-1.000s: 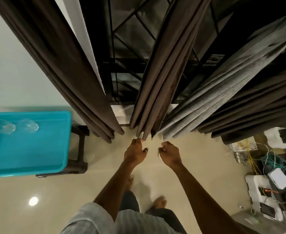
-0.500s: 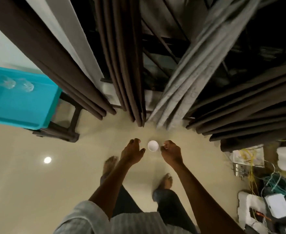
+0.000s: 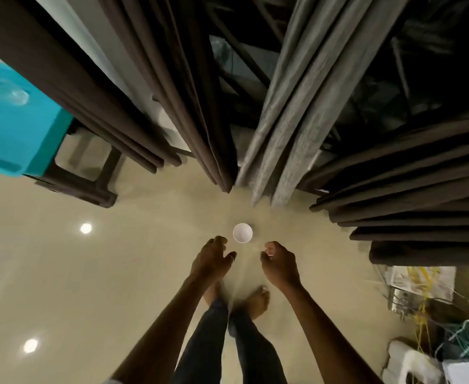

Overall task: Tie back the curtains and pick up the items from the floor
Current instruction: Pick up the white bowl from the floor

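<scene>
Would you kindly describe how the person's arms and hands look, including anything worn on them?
The left hand and right hand wear no gloves. Both arms are bare as far as the frame shows, with no sleeve over the forearms. No watch or bracelet shows at either wrist.

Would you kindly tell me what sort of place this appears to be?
Likely a room in a home, beside a window: long curtains hang to a glossy floor, a blue tub sits on a stool, and cables lie heaped nearby.
</scene>
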